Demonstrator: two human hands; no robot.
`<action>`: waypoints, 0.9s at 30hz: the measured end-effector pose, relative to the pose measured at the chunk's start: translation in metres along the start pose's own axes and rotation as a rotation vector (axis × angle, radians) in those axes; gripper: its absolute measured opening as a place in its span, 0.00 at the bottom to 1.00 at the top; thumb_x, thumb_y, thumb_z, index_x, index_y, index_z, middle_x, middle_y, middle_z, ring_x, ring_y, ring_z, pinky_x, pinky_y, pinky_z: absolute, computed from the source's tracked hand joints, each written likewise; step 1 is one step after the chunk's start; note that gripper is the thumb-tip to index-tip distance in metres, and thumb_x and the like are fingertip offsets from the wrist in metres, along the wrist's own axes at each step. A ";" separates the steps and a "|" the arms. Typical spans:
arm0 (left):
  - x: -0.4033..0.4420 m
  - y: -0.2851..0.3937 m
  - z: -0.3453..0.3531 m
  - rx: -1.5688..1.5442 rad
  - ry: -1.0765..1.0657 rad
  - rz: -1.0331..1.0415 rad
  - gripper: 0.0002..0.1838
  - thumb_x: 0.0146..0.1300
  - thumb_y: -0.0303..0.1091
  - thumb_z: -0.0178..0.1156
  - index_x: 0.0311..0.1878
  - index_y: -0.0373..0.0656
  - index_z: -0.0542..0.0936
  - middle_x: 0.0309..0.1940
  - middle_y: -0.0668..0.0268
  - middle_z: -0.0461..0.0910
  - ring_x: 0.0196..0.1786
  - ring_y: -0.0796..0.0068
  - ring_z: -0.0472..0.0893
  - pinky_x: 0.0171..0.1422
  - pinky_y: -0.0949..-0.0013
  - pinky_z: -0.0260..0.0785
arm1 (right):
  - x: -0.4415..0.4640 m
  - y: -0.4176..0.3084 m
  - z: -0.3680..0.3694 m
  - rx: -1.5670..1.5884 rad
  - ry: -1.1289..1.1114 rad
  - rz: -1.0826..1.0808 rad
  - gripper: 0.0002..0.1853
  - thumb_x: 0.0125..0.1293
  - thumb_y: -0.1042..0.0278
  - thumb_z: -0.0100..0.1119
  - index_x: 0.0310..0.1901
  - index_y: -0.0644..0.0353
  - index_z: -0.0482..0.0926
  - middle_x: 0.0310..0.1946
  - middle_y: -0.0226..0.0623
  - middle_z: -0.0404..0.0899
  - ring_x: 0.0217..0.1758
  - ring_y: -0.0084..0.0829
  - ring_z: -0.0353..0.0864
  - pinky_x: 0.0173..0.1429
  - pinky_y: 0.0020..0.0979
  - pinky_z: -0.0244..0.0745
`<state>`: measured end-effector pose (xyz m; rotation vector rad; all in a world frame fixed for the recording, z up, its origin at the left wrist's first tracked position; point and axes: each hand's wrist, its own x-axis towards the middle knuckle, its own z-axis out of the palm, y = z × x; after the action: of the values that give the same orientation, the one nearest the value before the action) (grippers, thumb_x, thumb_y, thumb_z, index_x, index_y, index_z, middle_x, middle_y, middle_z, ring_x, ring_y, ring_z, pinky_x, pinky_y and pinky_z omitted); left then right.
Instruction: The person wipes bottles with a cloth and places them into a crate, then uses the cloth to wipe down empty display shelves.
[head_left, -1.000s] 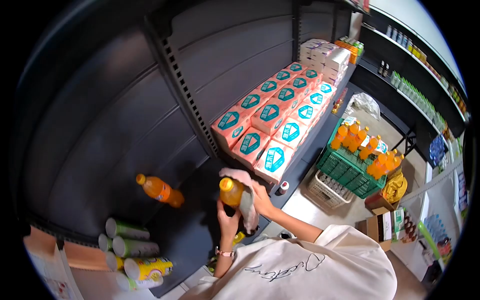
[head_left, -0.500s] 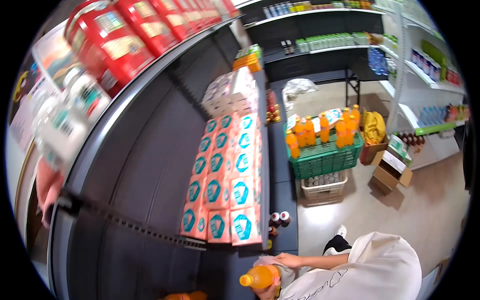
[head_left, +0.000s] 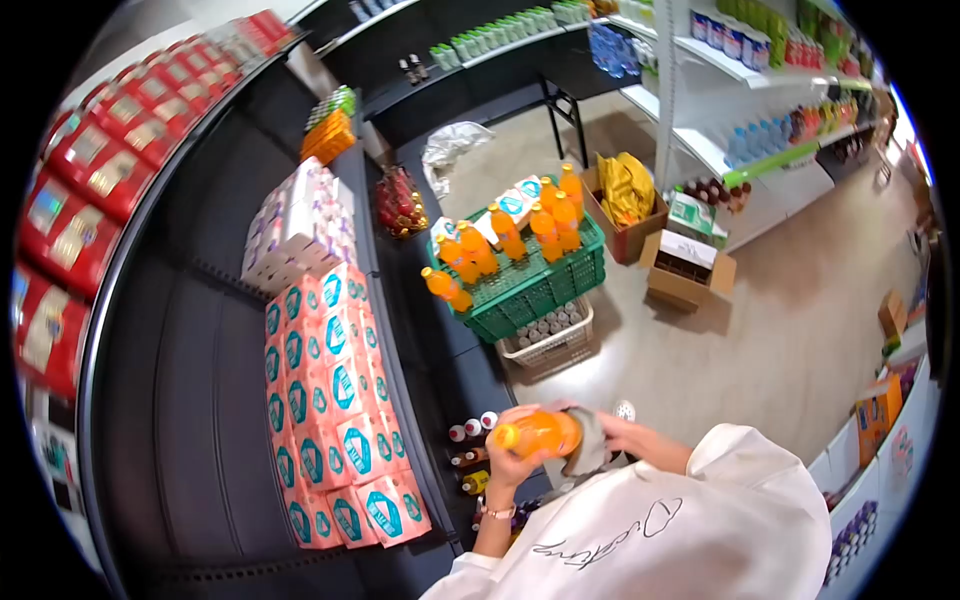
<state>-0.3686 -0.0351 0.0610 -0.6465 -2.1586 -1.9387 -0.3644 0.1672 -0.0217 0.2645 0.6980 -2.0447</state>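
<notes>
Along the left of the frame, red packages [head_left: 110, 155] stand in a row on a high shelf. Below them is a dark shelf unit [head_left: 190, 400], whose panelled back wall runs down to the bottom of the frame. Pink packs [head_left: 340, 385] with turquoise marks are placed there in close rows, at left of centre, and white packs [head_left: 300, 225] are piled just beyond. Near the middle, on a lower dark ledge, some small bottles [head_left: 474, 428] show white caps.

Just beside these, in the lower centre, the left hand [head_left: 508, 462] is closed around the upper part of an orange bottle [head_left: 548, 434], which is tilted with its yellow cap toward the left. The right hand [head_left: 622, 434] grasps a grey cloth [head_left: 590, 442] against the bottle's base.

Above the hands, a green crate [head_left: 540, 290] carries several orange drinks [head_left: 507, 235] standing upright; under it, a white basket [head_left: 562, 347] is full of small containers with pale tops. Farther right, on the pale, shiny floor [head_left: 790, 320], one carton [head_left: 628, 245] contains a yellow bag [head_left: 627, 190], and in front of it a cardboard box [head_left: 680, 290] stands open. At the upper right, white shelves [head_left: 705, 148] hold cans and blue bottles.
</notes>
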 end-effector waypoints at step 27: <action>0.228 -0.110 0.117 0.458 -0.447 -0.165 0.14 0.53 0.45 0.71 0.31 0.46 0.79 0.22 0.62 0.82 0.25 0.61 0.83 0.28 0.66 0.74 | 0.033 -0.105 -0.245 0.506 0.537 -0.301 0.19 0.73 0.56 0.46 0.53 0.62 0.77 0.52 0.43 0.81 0.53 0.39 0.81 0.61 0.43 0.75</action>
<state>-0.5998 0.1190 0.0375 -0.8963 -2.8766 -1.3655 -0.4906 0.3267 -0.1970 1.0866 0.5402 -2.4443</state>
